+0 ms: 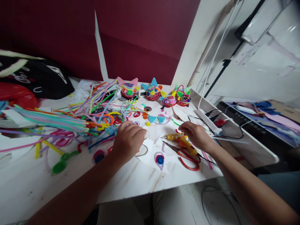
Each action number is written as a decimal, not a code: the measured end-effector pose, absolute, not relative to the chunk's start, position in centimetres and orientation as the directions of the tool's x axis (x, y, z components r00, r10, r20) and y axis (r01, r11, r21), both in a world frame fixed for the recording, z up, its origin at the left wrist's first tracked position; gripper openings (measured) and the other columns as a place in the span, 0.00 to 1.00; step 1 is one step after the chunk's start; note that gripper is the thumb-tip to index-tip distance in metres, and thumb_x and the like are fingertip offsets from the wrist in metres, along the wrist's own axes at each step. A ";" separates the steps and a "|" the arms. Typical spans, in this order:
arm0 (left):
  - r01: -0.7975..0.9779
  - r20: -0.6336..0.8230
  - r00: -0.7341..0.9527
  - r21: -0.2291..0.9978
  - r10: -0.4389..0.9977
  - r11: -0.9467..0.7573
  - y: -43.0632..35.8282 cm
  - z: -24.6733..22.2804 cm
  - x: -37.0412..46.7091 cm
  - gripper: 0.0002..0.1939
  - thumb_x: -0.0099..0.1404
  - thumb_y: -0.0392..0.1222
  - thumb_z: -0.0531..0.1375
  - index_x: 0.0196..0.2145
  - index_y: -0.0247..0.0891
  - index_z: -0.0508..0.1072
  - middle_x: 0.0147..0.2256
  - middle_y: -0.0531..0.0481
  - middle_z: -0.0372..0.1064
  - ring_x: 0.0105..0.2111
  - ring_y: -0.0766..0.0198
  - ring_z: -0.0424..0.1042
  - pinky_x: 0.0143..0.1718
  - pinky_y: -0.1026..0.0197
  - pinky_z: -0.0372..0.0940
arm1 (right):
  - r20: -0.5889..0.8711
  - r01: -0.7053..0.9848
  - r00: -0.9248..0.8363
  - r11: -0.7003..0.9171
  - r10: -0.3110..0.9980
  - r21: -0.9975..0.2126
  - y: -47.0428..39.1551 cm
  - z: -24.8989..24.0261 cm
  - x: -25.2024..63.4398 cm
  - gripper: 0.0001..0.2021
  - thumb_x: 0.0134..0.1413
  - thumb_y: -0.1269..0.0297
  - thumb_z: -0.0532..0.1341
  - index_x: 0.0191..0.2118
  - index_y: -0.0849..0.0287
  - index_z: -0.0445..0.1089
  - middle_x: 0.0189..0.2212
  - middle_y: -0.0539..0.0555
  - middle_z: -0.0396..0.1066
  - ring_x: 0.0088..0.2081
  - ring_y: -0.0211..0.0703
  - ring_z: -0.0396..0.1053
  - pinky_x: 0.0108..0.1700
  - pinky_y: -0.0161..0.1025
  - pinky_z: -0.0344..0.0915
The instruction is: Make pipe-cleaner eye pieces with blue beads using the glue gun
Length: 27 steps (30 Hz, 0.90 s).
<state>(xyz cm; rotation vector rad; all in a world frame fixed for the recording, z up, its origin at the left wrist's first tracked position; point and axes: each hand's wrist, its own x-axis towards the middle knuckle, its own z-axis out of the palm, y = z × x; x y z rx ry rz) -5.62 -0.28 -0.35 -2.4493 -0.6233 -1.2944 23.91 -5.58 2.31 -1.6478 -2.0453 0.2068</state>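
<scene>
My left hand [130, 137] hovers over the table beside the pile of pipe cleaners, its fingers curled downward; what they hold, if anything, is hidden. Above the yellow hot glue gun [189, 146] is my right hand [195, 134], fingers bent together. A short green pipe cleaner [175, 122] ends near its fingertips; I cannot tell whether it is gripped. Orange-handled scissors [190, 162] lie open under the glue gun. Between my hands and nearer to me, a lilac drop shape with a blue coil [160, 159] rests on white paper. Two blue triangles [152, 119] lie farther back.
Several colourful animal heads [152, 89] stand at the back. Bundled pipe cleaners [51, 119] and a green coiled piece [59, 167] cover the left side. A black bag [35, 75] sits behind them. At right are a power strip [209, 121] with cables and a raised white edge.
</scene>
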 end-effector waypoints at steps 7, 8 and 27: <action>0.503 0.810 0.530 -0.062 0.251 -0.862 -0.4 -0.5 -5.5 0.06 0.65 0.30 0.56 0.37 0.35 0.72 0.33 0.49 0.75 0.36 0.59 0.73 0.49 0.49 0.61 | 0.252 0.780 0.006 0.154 0.968 -0.607 -7.7 1.8 25.2 0.09 0.61 0.60 0.55 0.38 0.58 0.69 0.26 0.52 0.72 0.25 0.40 0.69 0.29 0.36 0.66; 0.499 0.807 0.536 -0.064 0.249 -0.864 -0.4 -0.6 -5.4 0.06 0.66 0.30 0.56 0.37 0.36 0.72 0.33 0.49 0.75 0.36 0.59 0.73 0.49 0.49 0.61 | 0.241 0.760 0.027 0.137 0.970 -0.635 -8.3 1.7 25.5 0.10 0.61 0.58 0.56 0.39 0.58 0.69 0.26 0.52 0.72 0.25 0.40 0.70 0.28 0.36 0.67; 0.401 0.771 0.612 -0.109 0.177 -0.910 -0.9 -1.0 -4.9 0.06 0.67 0.29 0.55 0.38 0.35 0.71 0.32 0.49 0.74 0.35 0.59 0.72 0.48 0.48 0.61 | 0.283 0.785 0.109 0.092 0.953 -0.612 -10.9 0.7 29.1 0.09 0.56 0.59 0.60 0.38 0.59 0.72 0.31 0.56 0.76 0.31 0.44 0.73 0.31 0.38 0.68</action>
